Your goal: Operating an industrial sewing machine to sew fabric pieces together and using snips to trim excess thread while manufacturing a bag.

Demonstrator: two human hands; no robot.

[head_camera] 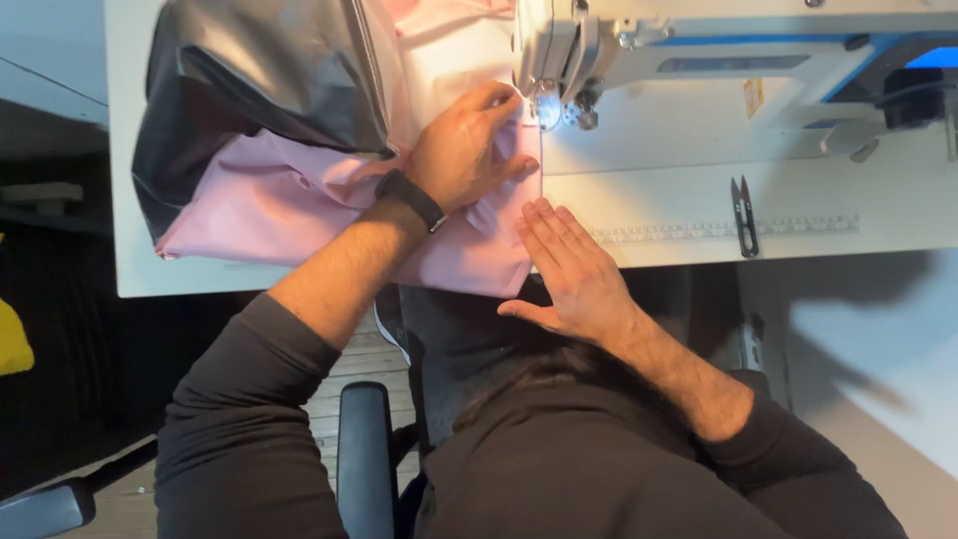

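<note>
**Where things lie at your sewing table**

Your left hand (464, 155) rests on the fabric (299, 200), just at nine o'clock of the needle (547, 110). Your right hand (569, 274) lies flat at six o'clock of it, on the fabric's edge. The snips (743, 215) sit on the table (699, 225) at three o'clock, crossing the ruler (718, 230).

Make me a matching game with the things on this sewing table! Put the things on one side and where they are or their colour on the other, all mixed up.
Things:
1. left hand
2. right hand
3. thread snips
4. cloth

Places or colours:
A. pink
B. lying on the white table, by the ruler strip
C. flat on the cloth's edge, near the table's front
D. pressing the cloth beside the sewing machine needle

Pairs: 1-D, 2-C, 3-B, 4-A
</note>
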